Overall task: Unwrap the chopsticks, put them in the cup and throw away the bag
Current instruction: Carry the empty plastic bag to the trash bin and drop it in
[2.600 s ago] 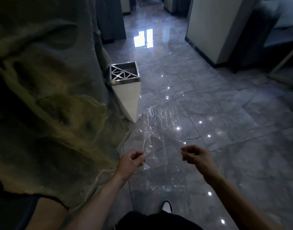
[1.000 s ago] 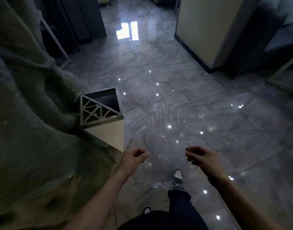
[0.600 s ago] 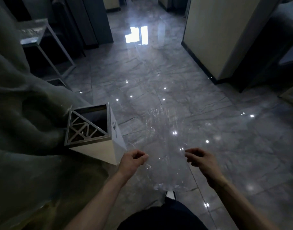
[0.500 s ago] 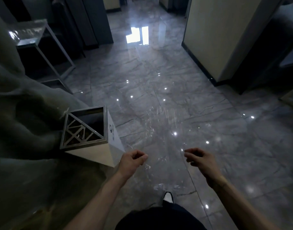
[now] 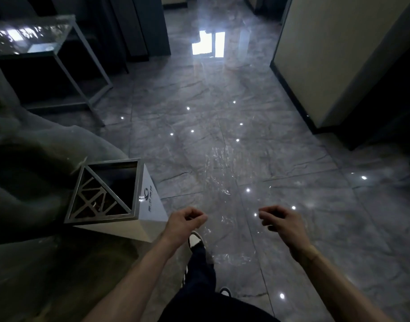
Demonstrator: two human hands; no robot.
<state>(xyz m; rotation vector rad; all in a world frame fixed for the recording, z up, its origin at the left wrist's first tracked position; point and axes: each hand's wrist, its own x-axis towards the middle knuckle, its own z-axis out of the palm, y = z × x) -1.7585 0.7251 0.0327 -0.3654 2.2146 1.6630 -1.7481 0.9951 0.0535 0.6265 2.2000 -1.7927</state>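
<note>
A clear, crinkled plastic bag (image 5: 225, 182) is stretched flat in front of me, hard to see against the floor. My left hand (image 5: 184, 223) pinches its left edge and my right hand (image 5: 280, 220) pinches its right edge. A white square trash bin (image 5: 111, 194) with a metal lattice half-cover stands just left of my left hand, its open half dark inside. No chopsticks or cup are in view.
A large rock-like sculpture (image 5: 25, 170) fills the left side behind the bin. A glass-topped metal stand (image 5: 36, 43) is at the far left. A cream pillar (image 5: 338, 54) rises at the right. The polished grey tile floor (image 5: 222, 101) lies ahead; my leg and shoe (image 5: 196, 240) are below.
I have walked toward the trash bin, which now sits close to my left hand. Both hands keep the same pinch on the stretched bag.
</note>
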